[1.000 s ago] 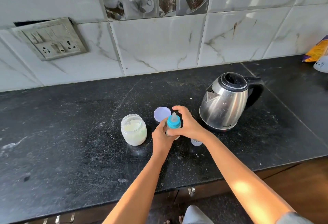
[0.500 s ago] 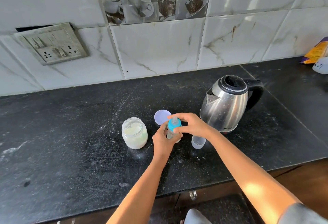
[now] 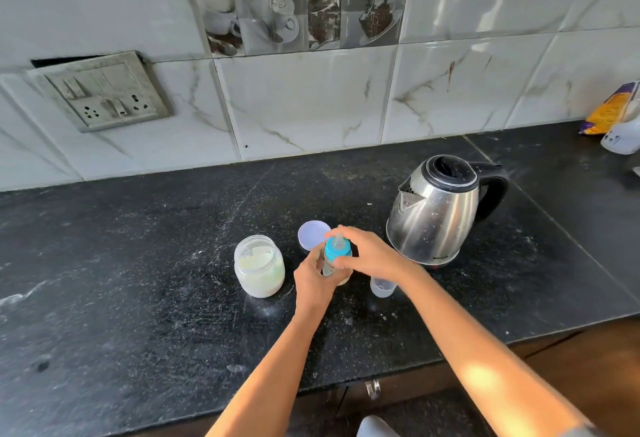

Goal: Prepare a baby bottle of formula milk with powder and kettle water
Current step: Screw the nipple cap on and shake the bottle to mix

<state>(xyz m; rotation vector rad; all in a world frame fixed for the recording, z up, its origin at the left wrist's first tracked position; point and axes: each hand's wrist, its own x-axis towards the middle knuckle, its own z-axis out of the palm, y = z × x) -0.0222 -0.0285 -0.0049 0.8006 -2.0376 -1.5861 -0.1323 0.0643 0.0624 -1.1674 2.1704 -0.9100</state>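
Observation:
A small baby bottle with a blue collar and clear teat stands upright on the black counter. My left hand grips its body from the near side. My right hand curls round the blue collar from the right. An open glass jar of white powder stands just left of the bottle. Its pale lilac lid lies flat behind the bottle. A steel kettle with a black lid and handle stands to the right. The bottle's clear cap sits under my right wrist.
A switch and socket plate is on the tiled wall at the left. A yellow packet and a white object sit at the far right. Drawer fronts with a metal handle run below the counter edge.
Both hands stay on the bottle. My right hand has shifted slightly round the blue collar, and the clear cap has come into view below my wrist. The camera has tilted a little.

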